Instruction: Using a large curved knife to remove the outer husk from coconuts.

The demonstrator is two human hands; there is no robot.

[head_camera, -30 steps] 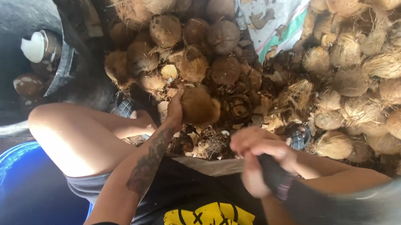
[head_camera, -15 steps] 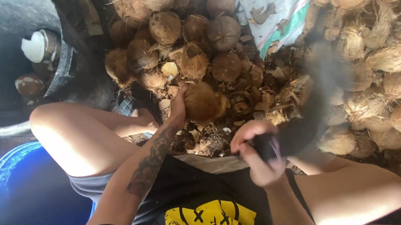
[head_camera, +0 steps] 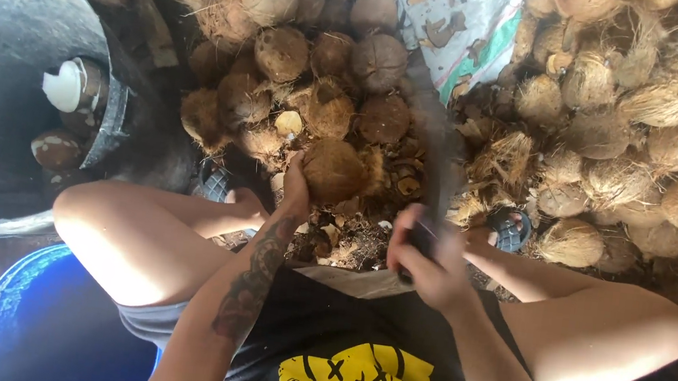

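Ground heaped with husked coconuts point(head_camera: 619, 120); left hand point(head_camera: 296, 194) grips coconut point(head_camera: 333, 170); right hand point(head_camera: 429, 260) clenches blade point(head_camera: 434, 142) (blurred).

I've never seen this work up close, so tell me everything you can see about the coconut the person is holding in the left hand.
The coconut is round, brown and covered in rough dry fibre, with its thick outer husk gone. It looks whole, with no crack that I can make out. The left hand grips its left side, holding it between the knees above a litter of husk scraps. The blurred blade in the right hand stands just to its right.
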